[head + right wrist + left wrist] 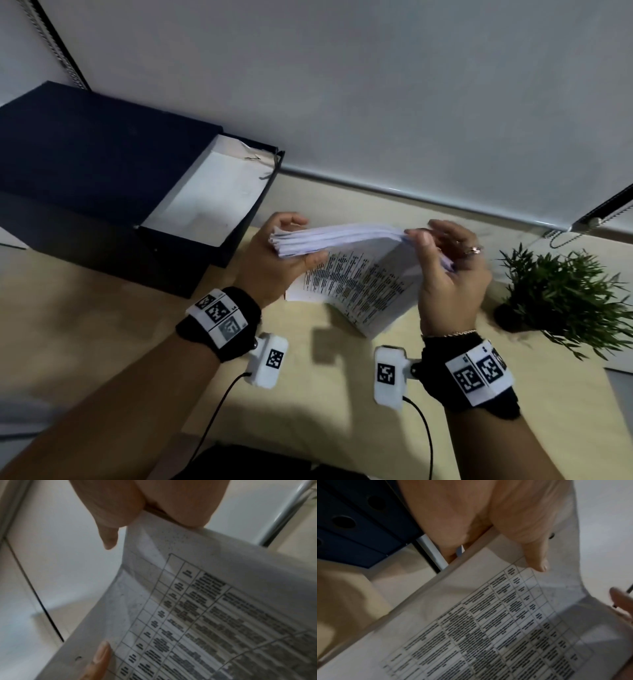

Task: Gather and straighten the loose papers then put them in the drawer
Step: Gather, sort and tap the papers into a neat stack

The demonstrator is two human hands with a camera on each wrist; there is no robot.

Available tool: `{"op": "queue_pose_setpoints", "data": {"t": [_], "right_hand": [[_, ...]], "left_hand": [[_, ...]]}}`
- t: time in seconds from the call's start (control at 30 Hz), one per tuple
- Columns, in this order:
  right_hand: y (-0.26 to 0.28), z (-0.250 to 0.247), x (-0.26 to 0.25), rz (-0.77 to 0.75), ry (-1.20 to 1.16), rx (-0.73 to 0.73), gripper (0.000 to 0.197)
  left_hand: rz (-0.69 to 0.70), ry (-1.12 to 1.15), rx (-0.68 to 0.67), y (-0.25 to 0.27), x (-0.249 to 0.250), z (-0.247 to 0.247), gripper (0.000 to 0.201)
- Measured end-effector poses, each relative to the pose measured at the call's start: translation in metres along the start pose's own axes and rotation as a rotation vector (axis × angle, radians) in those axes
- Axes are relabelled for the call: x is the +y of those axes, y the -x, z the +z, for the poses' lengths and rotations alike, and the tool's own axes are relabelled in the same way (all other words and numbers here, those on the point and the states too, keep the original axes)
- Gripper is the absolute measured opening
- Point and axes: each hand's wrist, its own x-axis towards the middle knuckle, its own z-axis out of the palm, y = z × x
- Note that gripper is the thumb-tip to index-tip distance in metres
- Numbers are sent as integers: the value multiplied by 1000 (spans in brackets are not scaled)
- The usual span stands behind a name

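Both hands are up off the tabletop (pixel 102 342) with the paper stack (pixel 346 240) held between them: the left hand (pixel 274 260) clamps the left end, thumb on the printed face and fingers curled over the far side, while the right hand (pixel 452 274) pinches the right end between thumb and fingertips. So the gathering looks done, but the squaring is not finished; the sheet edges at the left end fan unevenly and the nearest printed sheet (pixel 488 628) curves loose below. The drawer (pixel 212 192) of the dark box (pixel 85 154) stands open at the far left, well apart from the stack, nothing in it yet. Print on the table sheet is too blurred to read, and the potted plant (pixel 561 294) at right is smeared.
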Motion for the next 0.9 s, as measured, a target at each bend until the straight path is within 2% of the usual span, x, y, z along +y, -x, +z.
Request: {"op": "queue_pose_setpoints", "data": {"t": [0.07,0.1,0.17,0.2,0.3,0.37,0.43,0.53,0.6,0.73,0.8,0.9], "right_hand": [[-3,0,4,27,-5,98,7],[-5,1,5,60,-53,141,9],[-6,0,4,105,-123,131,12],[-6,0,2,91,-102,100,18],[-1,-9,7,71,-67,-21,49],[1,-15,16,120,-67,-70,58],[-1,-16,21,142,-29,-92,44],[-5,-21,21,82,5,-84,23],[-3,-26,24,78,-3,-86,24],[7,-22,34,216,-84,-169,45],[7,-15,34,214,-106,-208,40],[7,-12,34,182,-101,-185,35]], "left_hand": [[24,8,8,-2,6,3,48],[37,0,15,-4,10,5,44],[52,-14,31,-7,14,8,37],[57,-15,37,-7,15,10,35],[45,-1,42,-8,18,10,29],[16,28,39,-10,20,8,28],[8,45,11,-11,24,8,28],[46,64,12,-10,32,6,24],[16,92,28,-7,26,1,29],[-76,87,44,1,6,-4,65],[-5,119,26,4,11,0,76],[77,214,109,5,20,4,72]]}}
